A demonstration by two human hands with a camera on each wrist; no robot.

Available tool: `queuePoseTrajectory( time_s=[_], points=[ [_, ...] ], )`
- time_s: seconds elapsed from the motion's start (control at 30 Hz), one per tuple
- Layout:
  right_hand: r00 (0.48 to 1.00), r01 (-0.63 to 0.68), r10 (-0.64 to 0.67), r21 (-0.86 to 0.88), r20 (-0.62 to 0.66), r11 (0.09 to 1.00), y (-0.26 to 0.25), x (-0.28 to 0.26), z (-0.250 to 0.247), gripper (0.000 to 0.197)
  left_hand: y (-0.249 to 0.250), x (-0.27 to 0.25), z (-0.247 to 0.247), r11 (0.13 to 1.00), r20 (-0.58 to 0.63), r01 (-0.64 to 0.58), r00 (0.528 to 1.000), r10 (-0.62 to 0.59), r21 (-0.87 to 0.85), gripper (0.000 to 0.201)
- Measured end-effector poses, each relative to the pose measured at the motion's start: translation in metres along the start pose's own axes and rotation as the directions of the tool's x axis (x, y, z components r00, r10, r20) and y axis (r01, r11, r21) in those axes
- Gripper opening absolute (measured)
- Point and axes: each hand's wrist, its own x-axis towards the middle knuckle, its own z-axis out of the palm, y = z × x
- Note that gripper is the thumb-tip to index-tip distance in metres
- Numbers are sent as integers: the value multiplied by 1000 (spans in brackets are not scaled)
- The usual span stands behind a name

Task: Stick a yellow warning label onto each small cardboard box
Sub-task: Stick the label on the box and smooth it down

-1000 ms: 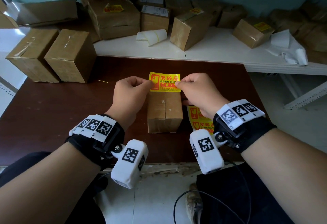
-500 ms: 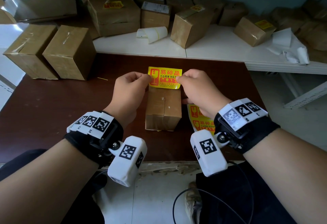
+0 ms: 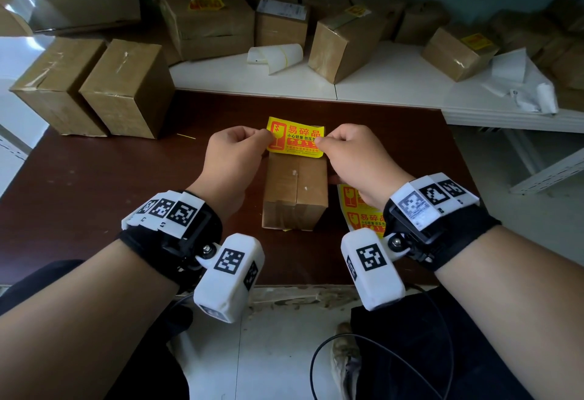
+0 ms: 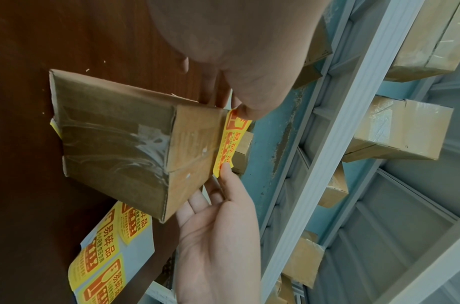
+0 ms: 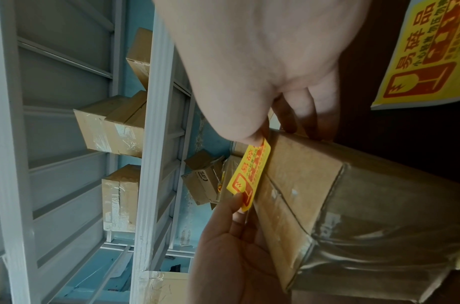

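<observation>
Both hands held one label (image 3: 295, 137), a glossy yellow rectangle with red print, stretched flat between them above the far end of the box (image 3: 295, 192). The left hand (image 3: 232, 159) pinched its 9 o'clock edge between thumb and forefinger, the other fingers curled under; the right hand (image 3: 354, 159) pinched the 3 o'clock edge the same way. From the wrist views the label's near edge sat right at the box's far top edge, though I could not tell whether it had stuck there. The box was a small brown cardboard block, its seam sealed with shiny clear tape, lying at the middle of the dark wooden table (image 3: 94, 184). At 4 o'clock from it lay a sheet (image 3: 360, 210) of more labels on pale backing. At 10 o'clock stood two bigger taped cartons (image 3: 94, 86).
</observation>
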Motion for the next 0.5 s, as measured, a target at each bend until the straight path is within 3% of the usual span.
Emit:
queuePoseTrajectory(
  time_s=[0.17, 0.5],
  points=[
    [999, 34, -35, -78, -5, 996, 4, 1, -1, 27, 3, -4, 1, 1000, 3, 23, 1000, -23, -19, 27],
    [999, 52, -52, -111, -5, 993, 5, 1, -1, 29, 2, -4, -1, 1000, 2, 3, 1000, -3, 12, 18]
  ],
)
